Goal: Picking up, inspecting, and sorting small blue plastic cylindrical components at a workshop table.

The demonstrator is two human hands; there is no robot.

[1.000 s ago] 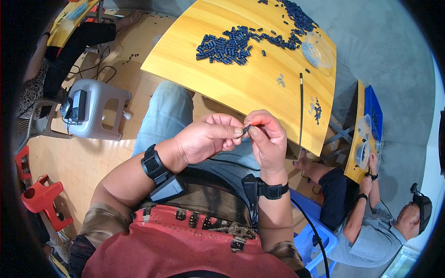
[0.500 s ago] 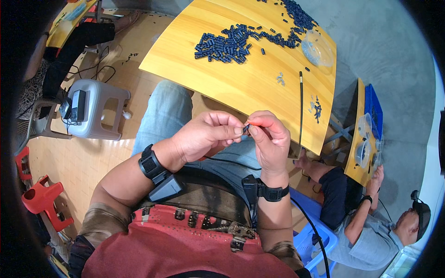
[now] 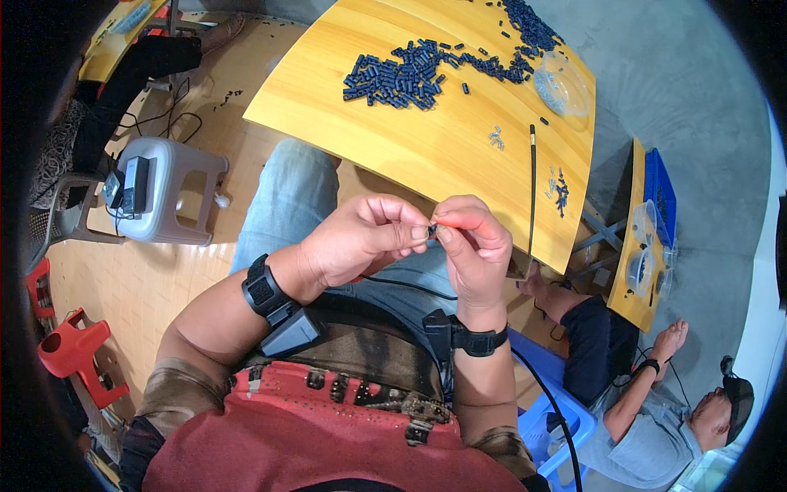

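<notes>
Over my lap, just off the table's near edge, my left hand (image 3: pixel 365 234) and my right hand (image 3: pixel 477 246) meet fingertip to fingertip. Between them they pinch a small black plastic piece (image 3: pixel 432 230), mostly covered by thumbs and forefingers. Its details are too small to make out. On the yellow table (image 3: pixel 393 148) beyond lies a heap of short black cylindrical pieces (image 3: pixel 393 80). Small silvery metal bits (image 3: pixel 497 138) sit nearer me, with a little cluster of dark pieces (image 3: pixel 561 193) to their right. A thin black rod (image 3: pixel 532 180) lies between these.
At the table's far right stands a clear round tub (image 3: pixel 561 86) beside another black heap (image 3: pixel 529 29). A grey stool (image 3: pixel 168 193) carries black boxes on my left. A seated person (image 3: pixel 656 410) is on the right, near a side table with a blue tray (image 3: pixel 660 197).
My hands stay together, with only slight finger movement around the black piece. The person at right has drawn their hands away from the side table.
</notes>
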